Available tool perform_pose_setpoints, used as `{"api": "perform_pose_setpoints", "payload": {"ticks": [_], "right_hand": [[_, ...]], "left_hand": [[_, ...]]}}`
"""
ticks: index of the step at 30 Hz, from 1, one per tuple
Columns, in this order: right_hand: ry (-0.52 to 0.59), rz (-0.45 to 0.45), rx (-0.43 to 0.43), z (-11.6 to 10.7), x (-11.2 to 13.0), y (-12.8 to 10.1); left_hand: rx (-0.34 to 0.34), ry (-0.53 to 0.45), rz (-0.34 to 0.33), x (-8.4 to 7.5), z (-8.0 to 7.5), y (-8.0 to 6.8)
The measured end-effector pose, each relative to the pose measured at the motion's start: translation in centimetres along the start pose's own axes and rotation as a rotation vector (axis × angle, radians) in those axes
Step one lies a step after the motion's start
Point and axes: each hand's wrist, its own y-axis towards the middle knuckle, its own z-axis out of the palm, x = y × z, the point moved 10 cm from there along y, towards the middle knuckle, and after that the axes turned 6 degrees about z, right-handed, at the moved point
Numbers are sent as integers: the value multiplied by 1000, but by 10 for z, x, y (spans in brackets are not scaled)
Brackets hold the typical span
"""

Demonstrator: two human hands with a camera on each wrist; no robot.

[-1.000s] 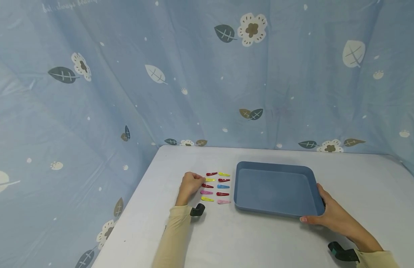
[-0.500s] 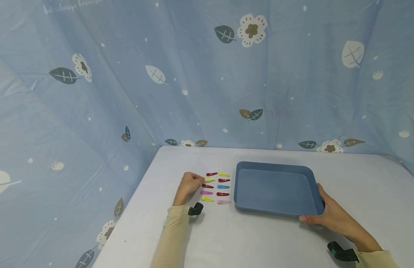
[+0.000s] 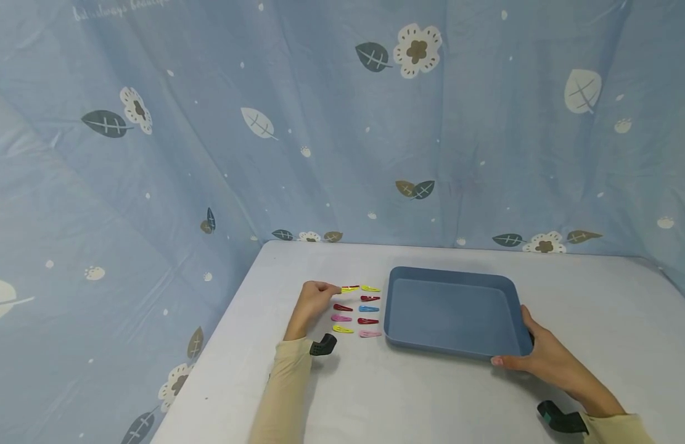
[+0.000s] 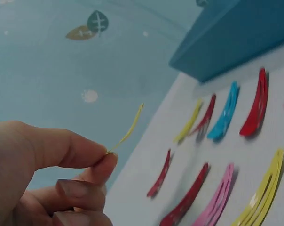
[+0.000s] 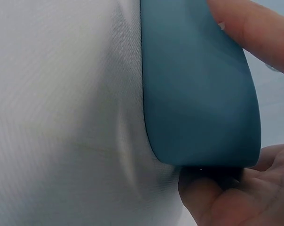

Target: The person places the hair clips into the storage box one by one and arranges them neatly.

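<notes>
My left hand (image 3: 312,303) pinches a yellow snap hair clip (image 4: 131,129) between thumb and forefinger, held up off the table. In the head view this clip overlaps the farthest red clip of the left column. Other clips lie below and to the right of the hand: a dark red clip (image 3: 343,307), a pink clip (image 3: 341,318) and a yellow clip (image 3: 343,329). My right hand (image 3: 558,364) grips the near right corner of a blue-grey tray (image 3: 453,317), thumb on the near wall and fingers round the right side, partly hidden.
A second column of clips runs beside the tray's left wall, with a blue clip (image 3: 369,309) in its middle and a pale pink clip (image 3: 370,334) nearest me. Everything stands on a white table (image 3: 409,394). A blue patterned curtain (image 3: 320,154) hangs behind and at the left.
The yellow clip has left its place in the left column, lifted and moved away from me by my left hand. The tray and my right hand have shifted very slightly left in view.
</notes>
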Motion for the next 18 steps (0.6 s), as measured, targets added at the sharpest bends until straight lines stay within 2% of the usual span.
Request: {"api": "perform_pose_setpoints", "payload": {"ticks": [6, 9, 11, 15, 18], "right_hand": [[-1, 7, 24, 1, 0, 0], [-11, 4, 9, 1, 1, -1], [-5, 2, 6, 1, 1, -1], [-7, 1, 14, 1, 0, 0], [15, 1, 50, 3, 0, 1]], "left_hand": [[-13, -73, 72, -15, 4, -4], [-26, -114, 81, -15, 11, 0], [-28, -141, 88, -10, 21, 10], [-46, -178, 101, 9, 44, 38], [-66, -202, 94, 9, 56, 48]]}}
